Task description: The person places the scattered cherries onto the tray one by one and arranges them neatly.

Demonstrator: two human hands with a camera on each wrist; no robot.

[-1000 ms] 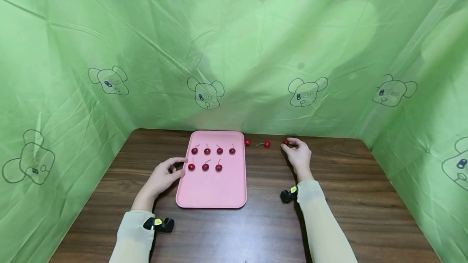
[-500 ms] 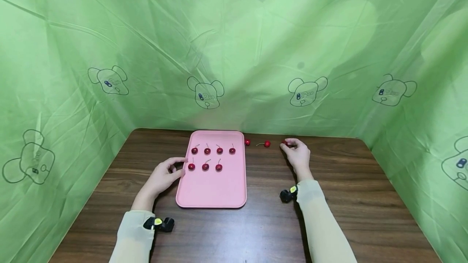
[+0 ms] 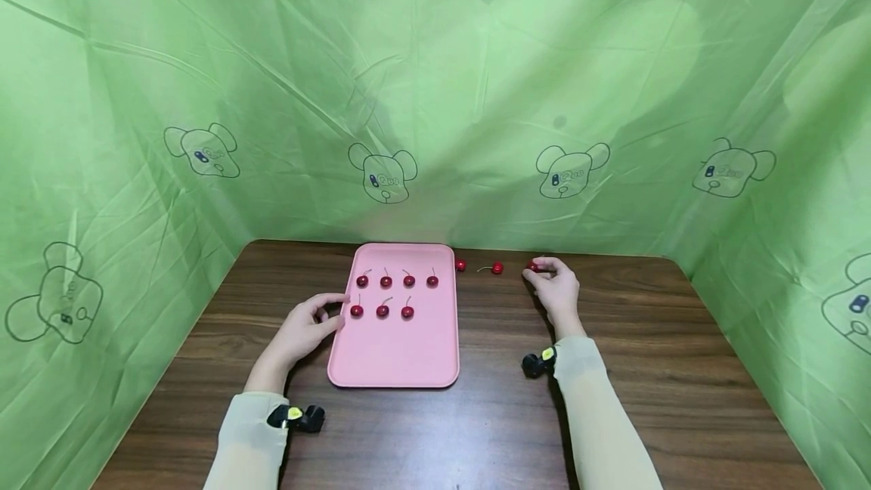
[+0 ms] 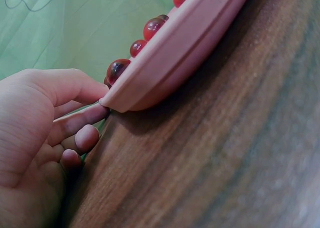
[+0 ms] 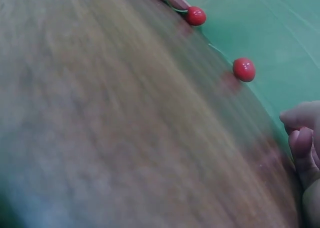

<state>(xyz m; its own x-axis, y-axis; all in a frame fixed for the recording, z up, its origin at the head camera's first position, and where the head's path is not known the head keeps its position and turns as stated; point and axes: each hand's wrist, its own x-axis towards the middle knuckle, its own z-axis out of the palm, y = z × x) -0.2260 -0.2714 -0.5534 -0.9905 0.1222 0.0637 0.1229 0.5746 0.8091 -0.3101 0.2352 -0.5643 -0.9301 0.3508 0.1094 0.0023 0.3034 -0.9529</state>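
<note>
On the left of the table lies a pink tray, bearing two rows of dark red cherries with stems. The back row has several, the nearer row three. My left hand pinches the tray's left rim between thumb and forefinger; the left wrist view shows the fingertips at the rim. At the table's far side my right hand pinches a red cherry between thumb and fingertips. In the right wrist view those fingers are at the edge and mostly hide that cherry.
Two more cherries lie along the far edge: one between tray and right hand, its stem pointing left, and another right beside the tray. A green cloth with mouse-head drawings rises behind and at both sides of the wooden table.
My right hand has shifted very slightly at the cherry, a touch left and then back right. The left hand, the tray and the other cherries stay in place.
</note>
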